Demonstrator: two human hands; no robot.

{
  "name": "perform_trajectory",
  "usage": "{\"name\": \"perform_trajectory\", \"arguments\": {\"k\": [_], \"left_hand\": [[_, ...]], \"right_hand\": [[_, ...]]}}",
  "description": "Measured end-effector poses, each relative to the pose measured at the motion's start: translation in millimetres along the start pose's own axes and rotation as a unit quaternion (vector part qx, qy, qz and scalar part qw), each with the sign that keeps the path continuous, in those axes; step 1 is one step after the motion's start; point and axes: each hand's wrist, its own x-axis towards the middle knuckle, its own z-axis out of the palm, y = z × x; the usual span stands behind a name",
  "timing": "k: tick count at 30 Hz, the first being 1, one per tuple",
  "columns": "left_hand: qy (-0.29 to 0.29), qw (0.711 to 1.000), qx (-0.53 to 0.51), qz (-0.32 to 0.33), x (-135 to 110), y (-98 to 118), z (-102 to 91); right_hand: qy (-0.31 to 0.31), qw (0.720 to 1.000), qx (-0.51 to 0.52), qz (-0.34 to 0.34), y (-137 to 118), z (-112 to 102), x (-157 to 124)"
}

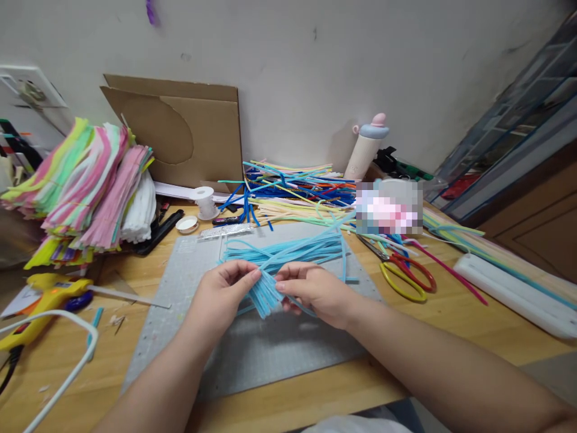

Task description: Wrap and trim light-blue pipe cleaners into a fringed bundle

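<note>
The left hand and the right hand are held close together over the middle of a grey cutting mat, their thumbs near each other but apart. The left hand pinches a fan of light-blue fuzzy stems between thumb and fingers, the ends pointing down toward the person. The right hand, also drawn in narrow, has its thumb and fingertips at the fan's right edge; it seems to grip a stem or two there, though the fingers hide just how many.

Right behind the hands, a loose heap of blue stems lies across the far part of the mat, a few of its ends crossing or sticking out to the right. The mat rests on a wooden counter.

To the right of the mat lie scissors with red and yellow handles, a magenta stem and a white power strip. Beyond the mat are a white spool, a mixed pile of stems and a pale bottle. On the left, a yellow glue gun lies in front of bundled pastel stems.
</note>
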Motion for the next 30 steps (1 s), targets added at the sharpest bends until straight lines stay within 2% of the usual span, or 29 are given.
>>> {"name": "perform_trajectory", "arguments": {"k": [5,10,14,18,22,24,26,30], "left_hand": [[0.019,0.994,0.102,0.043,-0.6,-2.5,-0.7],[0.011,0.996,0.085,0.024,0.8,-4.7,-1.0],[-0.019,0.997,0.073,0.014,1.3,-5.1,-1.9],[-0.029,0.999,0.043,-0.003,1.6,-3.9,-1.0],[-0.008,1.000,0.011,-0.010,1.1,-4.6,2.9],[0.001,1.000,0.001,-0.011,0.7,-5.9,5.0],[0.007,1.000,-0.001,-0.014,0.5,-7.7,6.5],[0.029,0.999,0.042,-0.011,0.9,-10.9,7.4]], "right_hand": [[-0.032,0.996,0.044,0.065,1.7,-1.5,-0.7],[-0.043,0.996,0.049,0.063,0.0,-4.9,-0.3],[-0.042,0.996,0.017,0.076,-3.6,-6.4,-1.5],[-0.011,0.996,-0.079,0.033,0.5,-5.5,1.5],[0.042,0.983,-0.176,-0.027,10.9,-0.4,5.2],[0.053,0.984,-0.161,-0.054,14.8,2.8,5.5],[0.034,0.989,-0.129,-0.061,16.6,5.7,5.2],[-0.033,0.999,-0.037,-0.001,18.8,8.8,4.8]]}}
